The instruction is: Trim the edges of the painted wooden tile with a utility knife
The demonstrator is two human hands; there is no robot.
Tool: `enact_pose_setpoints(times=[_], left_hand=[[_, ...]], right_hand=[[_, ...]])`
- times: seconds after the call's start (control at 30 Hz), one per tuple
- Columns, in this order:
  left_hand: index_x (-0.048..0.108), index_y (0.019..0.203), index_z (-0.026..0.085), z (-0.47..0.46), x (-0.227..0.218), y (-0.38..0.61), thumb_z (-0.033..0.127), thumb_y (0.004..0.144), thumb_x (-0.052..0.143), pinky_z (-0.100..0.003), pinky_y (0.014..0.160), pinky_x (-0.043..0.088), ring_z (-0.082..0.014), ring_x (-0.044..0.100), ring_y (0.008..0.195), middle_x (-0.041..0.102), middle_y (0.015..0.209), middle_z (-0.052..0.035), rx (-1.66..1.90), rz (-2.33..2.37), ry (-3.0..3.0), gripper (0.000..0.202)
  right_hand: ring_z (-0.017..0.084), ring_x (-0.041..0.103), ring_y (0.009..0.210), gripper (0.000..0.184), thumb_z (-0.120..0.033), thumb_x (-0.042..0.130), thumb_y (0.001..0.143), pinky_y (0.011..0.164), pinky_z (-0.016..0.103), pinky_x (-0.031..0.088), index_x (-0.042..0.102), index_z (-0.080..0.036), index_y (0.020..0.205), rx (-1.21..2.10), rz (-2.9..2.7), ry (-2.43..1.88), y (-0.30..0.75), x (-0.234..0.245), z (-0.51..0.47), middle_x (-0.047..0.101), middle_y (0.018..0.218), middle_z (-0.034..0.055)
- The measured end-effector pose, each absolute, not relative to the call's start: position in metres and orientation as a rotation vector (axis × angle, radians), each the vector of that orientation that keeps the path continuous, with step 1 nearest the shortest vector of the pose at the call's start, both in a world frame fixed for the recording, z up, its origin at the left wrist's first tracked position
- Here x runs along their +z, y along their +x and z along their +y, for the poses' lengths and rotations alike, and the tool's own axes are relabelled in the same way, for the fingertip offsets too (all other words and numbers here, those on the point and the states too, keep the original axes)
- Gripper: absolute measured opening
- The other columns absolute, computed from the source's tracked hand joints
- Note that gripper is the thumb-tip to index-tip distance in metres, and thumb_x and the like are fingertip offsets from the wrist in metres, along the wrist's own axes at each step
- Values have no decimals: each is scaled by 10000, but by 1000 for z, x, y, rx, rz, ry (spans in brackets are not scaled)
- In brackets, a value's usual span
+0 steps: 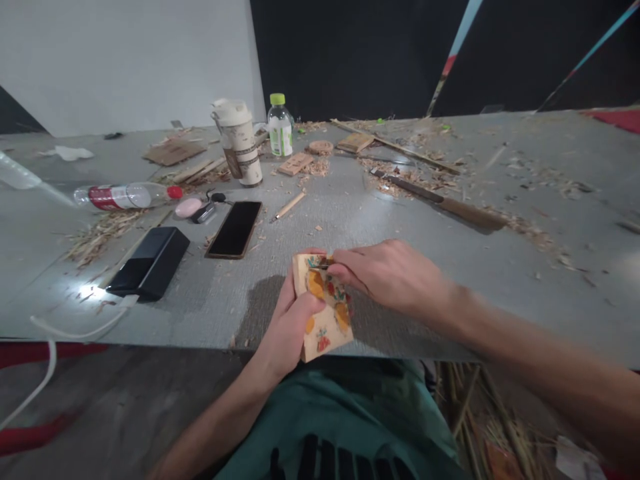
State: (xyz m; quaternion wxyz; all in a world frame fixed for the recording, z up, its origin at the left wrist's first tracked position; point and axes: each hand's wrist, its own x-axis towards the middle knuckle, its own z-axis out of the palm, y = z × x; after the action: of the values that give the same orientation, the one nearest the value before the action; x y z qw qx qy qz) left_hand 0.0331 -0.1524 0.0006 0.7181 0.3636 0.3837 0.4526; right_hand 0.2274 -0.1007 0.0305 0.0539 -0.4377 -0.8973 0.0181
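Note:
My left hand (293,327) grips a pale wooden block (327,323) painted with yellow and red fruit, its thumb lying across the painted face. The block is tilted at the table's front edge, above my lap. My right hand (380,270) is closed, with thumb and forefinger pinching a thin, dark, blade-like tool (324,263). The tool's tip meets the upper part of the painted face; its handle is hidden in the fingers. Beyond the block lies a short pencil-like wooden stick (289,205).
A phone (235,230), a black power bank (150,263) with a white cable, and a lying bottle (127,196) are to the left. A lidded cup (237,143) and a green-capped bottle (280,127) stand behind. A long wooden-handled tool (445,200) lies among shavings at right.

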Motion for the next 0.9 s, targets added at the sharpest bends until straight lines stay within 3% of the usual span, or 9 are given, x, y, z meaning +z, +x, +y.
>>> enact_pose_setpoints(times=[0.2, 0.4, 0.5, 0.67, 0.77, 0.9], left_hand=[[487, 1499, 282, -154, -3, 36, 213, 785, 651, -384, 849, 581, -262, 733, 951, 711, 1128, -48, 995, 802, 762, 735], [494, 1515, 296, -155, -8, 31, 194, 795, 654, -370, 867, 573, -273, 729, 1051, 720, 1266, -72, 993, 816, 782, 745], [495, 1518, 299, -153, -9, 28, 203, 786, 670, -389, 860, 591, -284, 748, 1024, 732, 1272, -76, 967, 789, 763, 758], [483, 1522, 315, -152, -7, 28, 250, 786, 701, -397, 788, 611, -310, 782, 962, 763, 1223, -85, 950, 746, 676, 771], [501, 1513, 315, -153, -7, 29, 261, 780, 705, -390, 764, 608, -312, 789, 948, 777, 1202, -81, 940, 728, 678, 763], [550, 1475, 309, -155, -5, 30, 275, 790, 682, -384, 768, 609, -307, 791, 965, 778, 1226, -83, 961, 772, 752, 699]], right_hand=[[163, 452, 602, 473, -467, 362, 1200, 594, 340, 193, 729, -201, 1064, 201, -2724, -1367, 231, 33, -102, 683, 761, 35], [165, 456, 610, 514, -449, 338, 1208, 605, 344, 252, 706, -193, 956, 295, -2717, -1376, 226, 46, -105, 680, 748, 47], [154, 435, 588, 581, -479, 335, 1205, 597, 337, 244, 725, -184, 890, 324, -2705, -1386, 225, 45, -102, 653, 698, 44], [141, 437, 564, 568, -460, 332, 1201, 581, 321, 245, 778, -199, 965, 361, -2673, -1363, 228, 44, -96, 672, 708, 29], [131, 490, 574, 603, -486, 316, 1205, 598, 305, 299, 765, -207, 914, 490, -2674, -1298, 231, 51, -94, 665, 693, 11], [115, 433, 536, 604, -510, 333, 1198, 602, 305, 292, 723, -203, 852, 619, -2572, -1255, 235, 55, -96, 576, 622, -24]])
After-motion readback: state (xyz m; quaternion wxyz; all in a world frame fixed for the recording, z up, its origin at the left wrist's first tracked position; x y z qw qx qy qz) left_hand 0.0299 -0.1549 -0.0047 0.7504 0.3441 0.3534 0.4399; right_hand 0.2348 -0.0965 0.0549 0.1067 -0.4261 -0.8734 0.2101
